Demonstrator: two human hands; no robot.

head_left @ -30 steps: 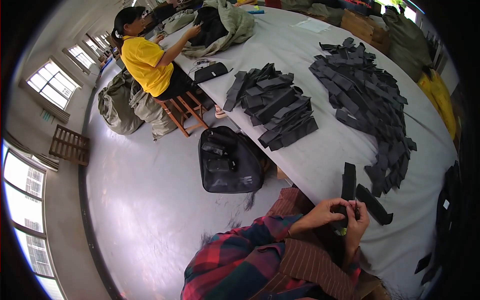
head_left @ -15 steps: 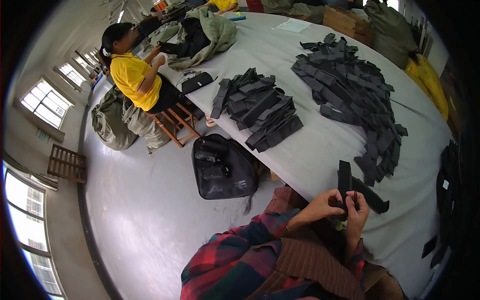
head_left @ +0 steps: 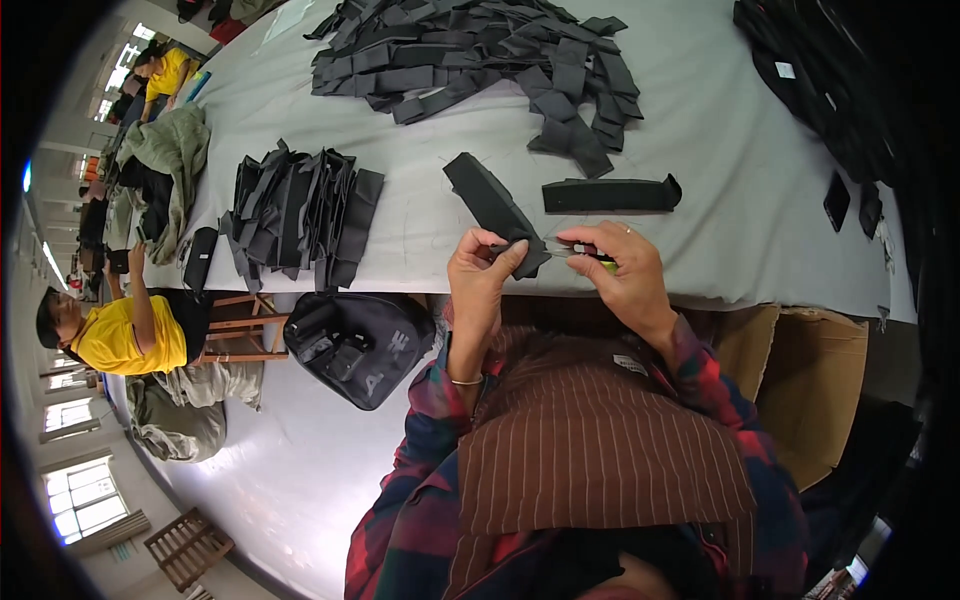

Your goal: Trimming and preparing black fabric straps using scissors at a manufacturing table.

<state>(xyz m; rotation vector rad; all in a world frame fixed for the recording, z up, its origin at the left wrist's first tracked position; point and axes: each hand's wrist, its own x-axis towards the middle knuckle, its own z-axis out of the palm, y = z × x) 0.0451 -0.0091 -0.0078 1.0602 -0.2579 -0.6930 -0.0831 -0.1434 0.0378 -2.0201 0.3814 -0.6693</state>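
At the near edge of the pale-covered table (head_left: 700,120), the left hand (head_left: 478,275) has its thumb and fingers pinched together on the near end of a dark strip (head_left: 490,200). From that pinch the strip's long axis slants to the far left, its free end pointing away from the person. The right hand (head_left: 635,275) is closed around small snips (head_left: 578,249), whose bright tip points left, right up at the pinched end; whether it touches the cloth, or whether the blades are parted, I cannot tell. Just beyond the right hand lies a second strip (head_left: 610,196), its long axis running left to right, nearer to that hand than to the left. Farther out, a bundle of strips (head_left: 300,215) sits to the left, and a larger heap (head_left: 480,60) spreads across the far side.
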